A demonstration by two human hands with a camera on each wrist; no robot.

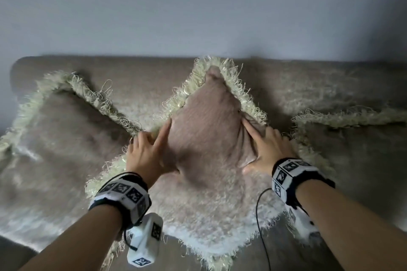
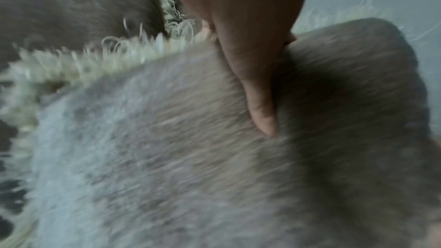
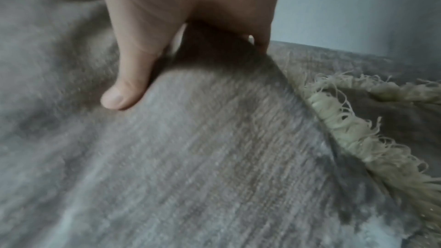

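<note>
A beige cushion (image 1: 209, 130) with a pale green fringe stands on one corner against the sofa back, held between my two hands. My left hand (image 1: 149, 154) grips its left side: the index finger lies straight along the edge, the other fingers curl over the fringe, and the thumb (image 2: 257, 91) digs into the front of the cushion (image 2: 167, 157). My right hand (image 1: 268, 149) holds the right side, and the cloth is bunched into folds under it. Its thumb (image 3: 128, 82) presses on the cushion (image 3: 214, 148) face, with the fringe (image 3: 358, 139) just to the right.
A matching fringed cushion (image 1: 61, 138) lies to the left and another (image 1: 352, 138) to the right, both on the brown sofa (image 1: 132, 68). A grey wall (image 1: 198, 6) rises behind. A black cable (image 1: 259, 215) hangs from my right wrist.
</note>
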